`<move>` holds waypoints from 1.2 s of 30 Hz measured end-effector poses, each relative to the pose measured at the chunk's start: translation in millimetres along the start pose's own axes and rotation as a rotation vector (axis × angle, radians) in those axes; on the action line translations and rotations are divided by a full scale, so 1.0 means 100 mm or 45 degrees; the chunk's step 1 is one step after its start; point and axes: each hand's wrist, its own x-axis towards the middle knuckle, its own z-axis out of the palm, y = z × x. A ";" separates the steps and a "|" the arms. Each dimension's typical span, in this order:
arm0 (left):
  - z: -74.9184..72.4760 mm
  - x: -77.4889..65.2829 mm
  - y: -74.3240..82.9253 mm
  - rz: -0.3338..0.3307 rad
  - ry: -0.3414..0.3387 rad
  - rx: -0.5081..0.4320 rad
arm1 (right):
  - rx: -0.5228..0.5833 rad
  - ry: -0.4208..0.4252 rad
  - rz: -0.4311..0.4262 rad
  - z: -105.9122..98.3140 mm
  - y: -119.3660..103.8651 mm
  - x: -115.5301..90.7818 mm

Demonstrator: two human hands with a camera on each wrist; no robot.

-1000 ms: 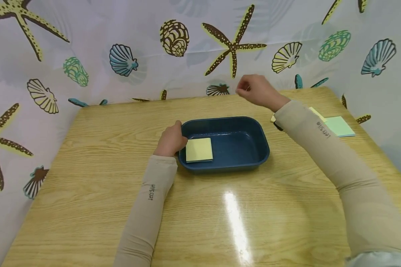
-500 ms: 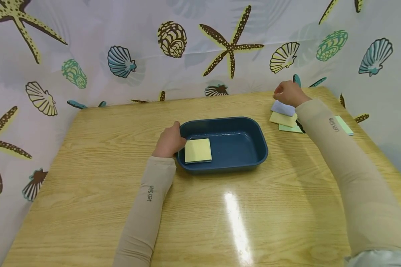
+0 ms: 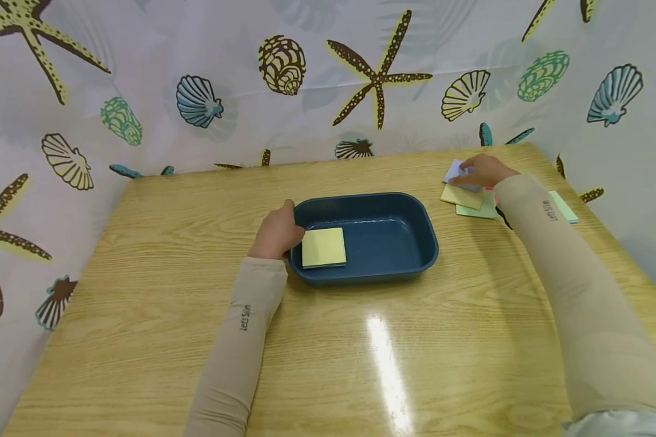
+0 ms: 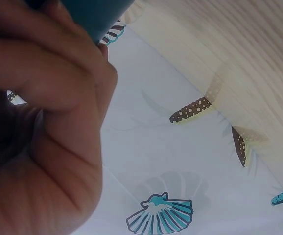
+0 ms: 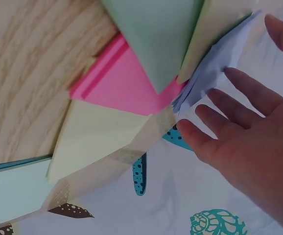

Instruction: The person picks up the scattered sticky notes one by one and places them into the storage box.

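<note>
My left hand [image 3: 276, 232] grips the left rim of a dark blue plastic tub [image 3: 385, 246]; the left wrist view shows its curled fingers [image 4: 68, 83]. Inside the tub, against its left end, lies a square stack of sticky notes [image 3: 324, 247], yellow on top. At the back right, my right hand [image 3: 483, 170] reaches over a lilac sticky-note pad [image 3: 452, 173]. In the right wrist view its fingers are spread, with fingertips right at the lilac pad [image 5: 215, 66] and the thumb apart.
Around the lilac pad lie a yellow pad [image 3: 461, 196], a green pad [image 3: 477, 208] and a pink pad [image 5: 124, 81], partly overlapping. A pale green pad [image 3: 564, 207] lies by the right table edge. A shell-patterned cloth [image 3: 306, 121] hangs behind the wooden table [image 3: 197, 206].
My right hand has moved right from above the table's back edge, then down onto the lilac pad, its fingers opening out. My left hand stays on the tub.
</note>
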 end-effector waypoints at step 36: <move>0.00 0.01 0.00 -0.005 -0.014 -0.021 | 0.038 0.061 0.083 0.02 0.07 0.04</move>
